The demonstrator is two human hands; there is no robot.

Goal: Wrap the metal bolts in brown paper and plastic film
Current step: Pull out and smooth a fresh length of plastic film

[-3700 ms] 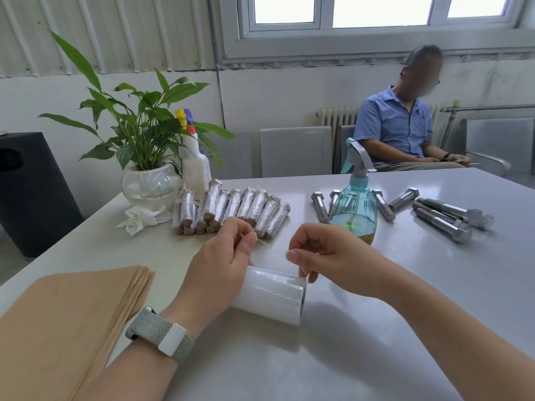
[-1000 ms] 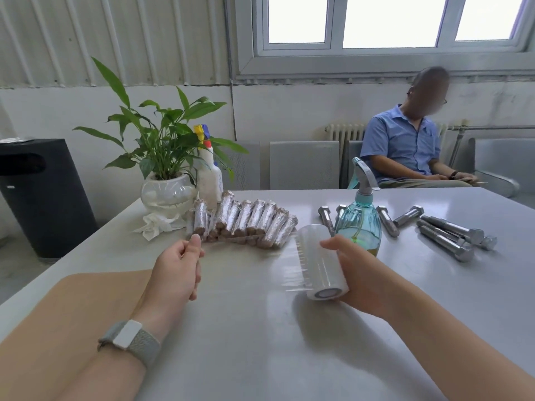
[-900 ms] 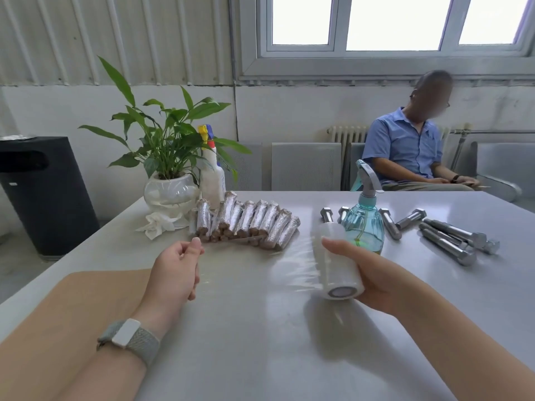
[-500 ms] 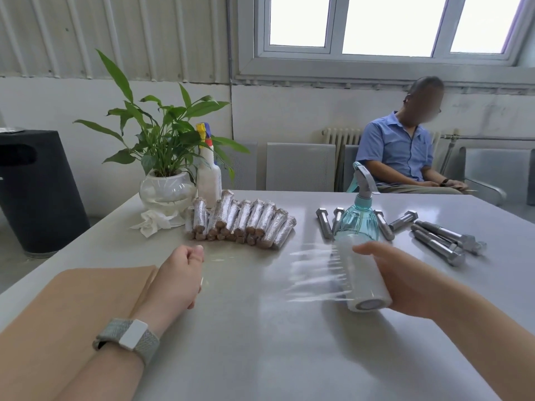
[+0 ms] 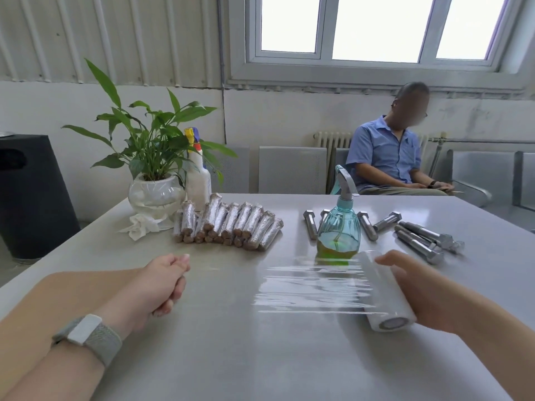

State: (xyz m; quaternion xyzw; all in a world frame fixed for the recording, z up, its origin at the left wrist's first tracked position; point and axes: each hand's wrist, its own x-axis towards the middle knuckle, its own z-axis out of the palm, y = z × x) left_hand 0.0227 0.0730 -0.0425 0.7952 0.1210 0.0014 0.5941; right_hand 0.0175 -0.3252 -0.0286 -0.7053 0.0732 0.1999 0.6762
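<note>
While the left hand (image 5: 157, 280) pinches film, the right hand (image 5: 417, 287) grips the roll (image 5: 382, 296) beside open tabletop (image 5: 260, 357).

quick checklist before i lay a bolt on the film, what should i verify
1. Film sheet pulled out across the table: ok, it spans from the left hand to the roll.
2. Left hand pinching the free edge: cannot tell, the edge is too clear to see.
3. Right hand holding the film roll: ok.
4. Film flat: not ok, streaky wrinkles show.
5. Bare bolts in reach: ok, behind the roll.
6. Brown paper at hand: ok, under the left forearm.
</note>
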